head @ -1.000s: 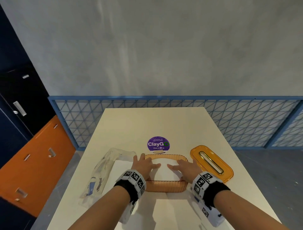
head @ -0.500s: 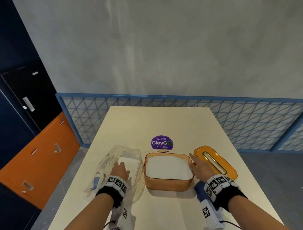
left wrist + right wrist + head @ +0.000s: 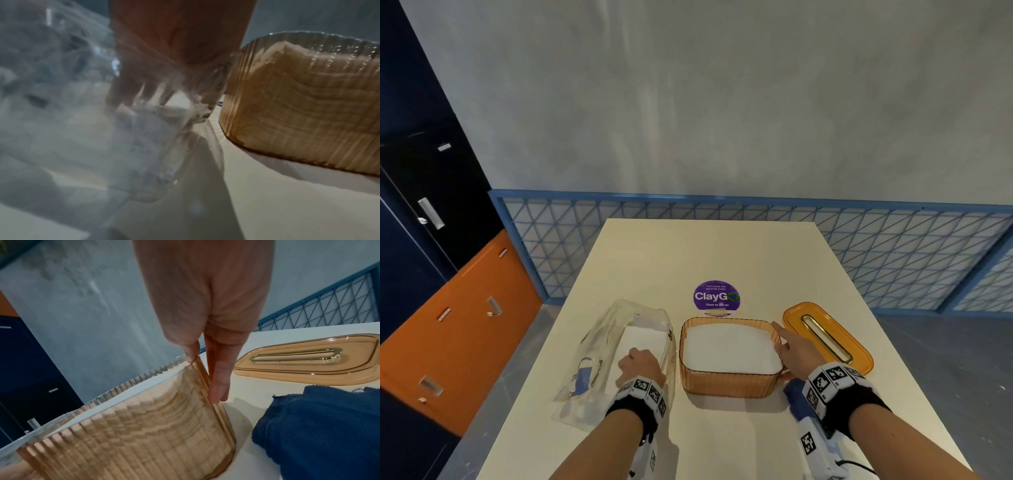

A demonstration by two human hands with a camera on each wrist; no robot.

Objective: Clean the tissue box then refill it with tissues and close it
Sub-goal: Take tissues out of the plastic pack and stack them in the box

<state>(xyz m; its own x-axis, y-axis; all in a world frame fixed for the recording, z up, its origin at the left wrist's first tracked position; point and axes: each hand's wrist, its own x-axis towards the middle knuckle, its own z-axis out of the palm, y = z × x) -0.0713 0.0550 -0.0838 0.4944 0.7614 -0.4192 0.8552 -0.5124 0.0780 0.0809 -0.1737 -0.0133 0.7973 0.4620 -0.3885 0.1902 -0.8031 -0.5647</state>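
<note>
The amber ribbed tissue box (image 3: 729,382) stands open mid-table, filled with white tissues (image 3: 727,344). Its amber lid (image 3: 825,337), with a gold-rimmed slot, lies flat to the right. My right hand (image 3: 789,349) holds the box's right wall (image 3: 156,426), thumb on the rim and straight fingers (image 3: 218,382) down the outside. At the left lies a clear plastic tissue pack (image 3: 599,356) holding more white tissues (image 3: 643,335). My left hand (image 3: 640,365) is at this pack, fingers (image 3: 150,91) reaching down to the tissues behind blurred film. Its grip is unclear.
A dark blue cloth (image 3: 318,426) lies by the box's near right corner, under my right wrist. A purple round sticker (image 3: 716,296) is on the cream table (image 3: 709,246) behind the box. Orange and dark lockers stand off the table's left edge.
Both hands have left the tissues in the box. The left went left to the plastic pack, and the right moved to the box's right wall. The view tilted slightly.
</note>
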